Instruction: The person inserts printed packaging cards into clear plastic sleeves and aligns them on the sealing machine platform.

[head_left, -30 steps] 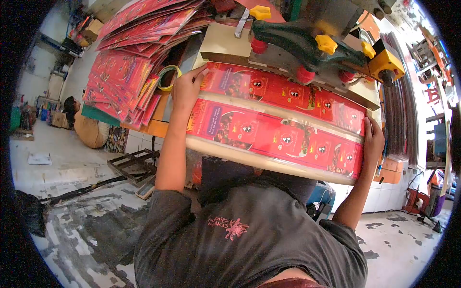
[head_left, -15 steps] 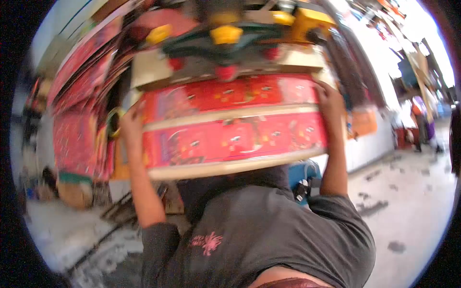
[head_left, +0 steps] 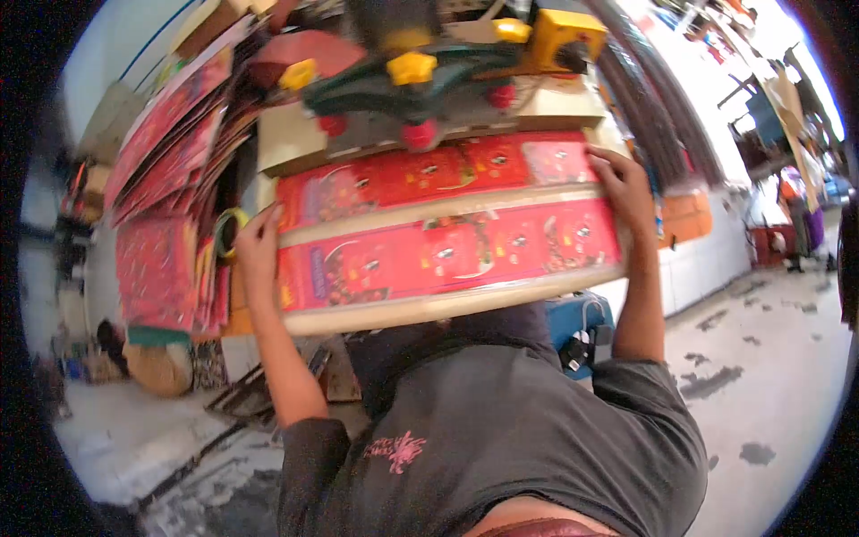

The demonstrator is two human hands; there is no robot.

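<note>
A red printed strip (head_left: pixel 403 179) lies across the pale board (head_left: pixel 420 315), close under a dark green machine arm (head_left: pixel 416 85) with yellow knobs and red feet. Nearer my body is a second, pinker printed strip (head_left: pixel 447 252) with a glossy surface. My left hand (head_left: pixel 257 242) is at the left end of the red strip, its fingers closed together at the corner. At the opposite end, my right hand (head_left: pixel 624 183) has bent fingers and thumb on the strip's right corner. Both hands seem to grip the red strip, though the fingertips are slightly blurred.
Stacked red printed sheets (head_left: pixel 161 259) lean at the left beside a yellow-green tape roll (head_left: pixel 231 234). A yellow box (head_left: pixel 565 43) stands at the machine's right. Long dark wrapped bundles (head_left: pixel 658 107) lie further right. A blue container (head_left: pixel 577 327) is below the board's edge.
The view has shifted slightly and become sharper. Both hands remain at the ends of the red strip, and the strips keep nearly the same places under the machine arm.
</note>
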